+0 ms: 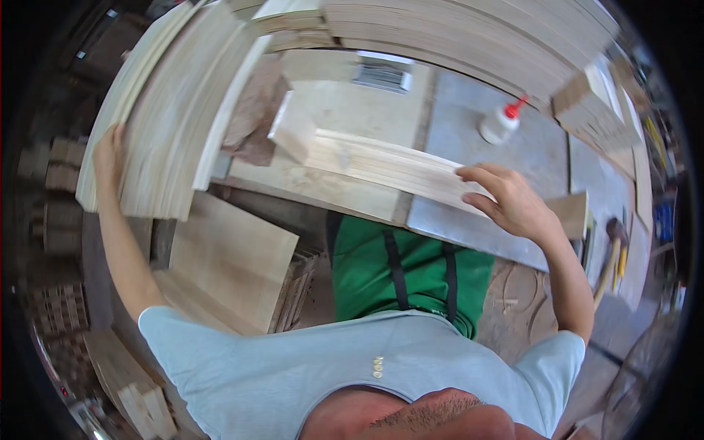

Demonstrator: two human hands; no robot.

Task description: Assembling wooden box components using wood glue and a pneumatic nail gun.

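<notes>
My left hand point(110, 158) is at the outer edge of a stack of pale wooden panels point(176, 117) on the left, its fingers closed on a panel's edge. In front of me, a long pale wooden strip point(381, 165) lies across the table, with a short upright wooden piece point(295, 136) at its left end. My right hand point(513, 202) is over the strip's right end, thumb and fingers apart. Whether its fingertips touch the wood I cannot tell.
A white glue bottle with a red nozzle point(501, 123) stands on the grey tabletop point(458, 110). Behind are long stacked boards point(469, 37). A metal-finished box of staples or similar strips point(383, 73) lies farther back. A hammer point(612, 246) is at right; an angled wooden panel point(231, 257) is lower left.
</notes>
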